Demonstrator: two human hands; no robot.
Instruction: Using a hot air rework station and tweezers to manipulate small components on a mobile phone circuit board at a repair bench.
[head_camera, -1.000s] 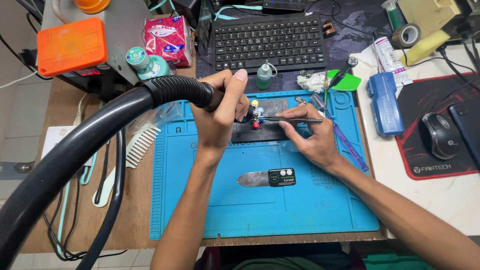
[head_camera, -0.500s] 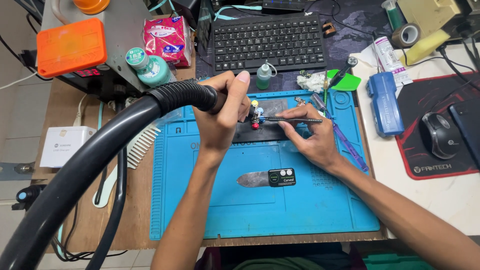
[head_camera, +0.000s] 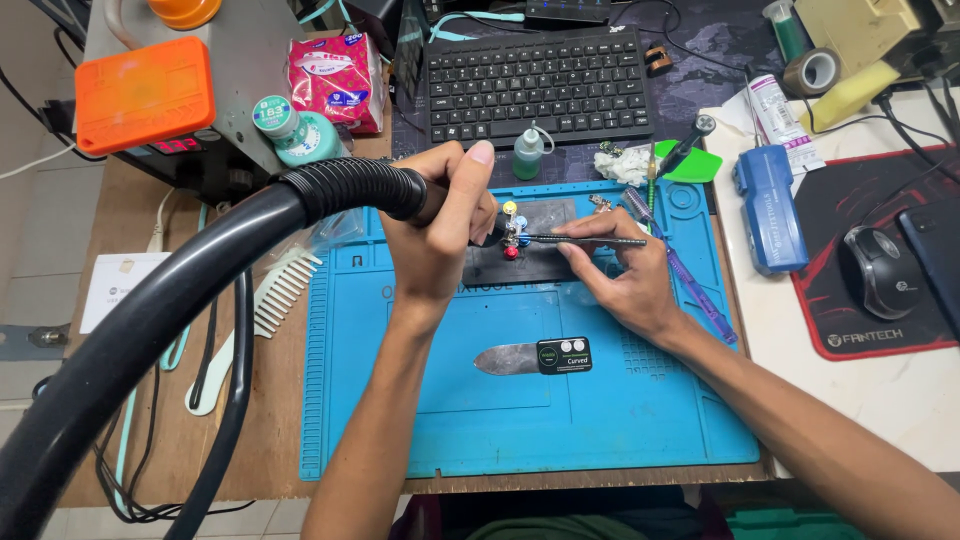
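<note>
Tweezers (head_camera: 590, 240), thin, dark and metallic, lie level over the far middle of the blue work mat (head_camera: 520, 420), pinched shut between the fingers of the right hand (head_camera: 620, 275). Their tips reach left to a small cluster of coloured parts (head_camera: 512, 235) — yellow, blue and red beads on what looks like a tiny fixture, though it is too small to tell surely. This cluster sits on a dark rectangular plate (head_camera: 530, 262) near the mat's far edge. The left hand (head_camera: 440, 235) is closed tight around the nozzle end of a thick black ribbed hose (head_camera: 200, 290), which sweeps in from the desk's near left corner and points at the same cluster.

Among containers, a small clear dropper bottle (head_camera: 528, 155) with greenish liquid stands just beyond the mat's far edge, in front of the black keyboard (head_camera: 540, 85). A teal lidded jar (head_camera: 290, 130) stands by the grey machine (head_camera: 190, 90) at the far left; its contents are hidden. A pink tissue pack (head_camera: 335, 80) rests beside it. A blue case (head_camera: 768, 210) lies closed off the mat's right edge, beside a white tube (head_camera: 782, 120).

On the mat's middle lies a curved metal pry blade (head_camera: 530, 357) with a black handle. A white comb (head_camera: 285, 290) lies off the mat's left edge, a mouse (head_camera: 880, 270) on its pad (head_camera: 870, 330) at the right.
</note>
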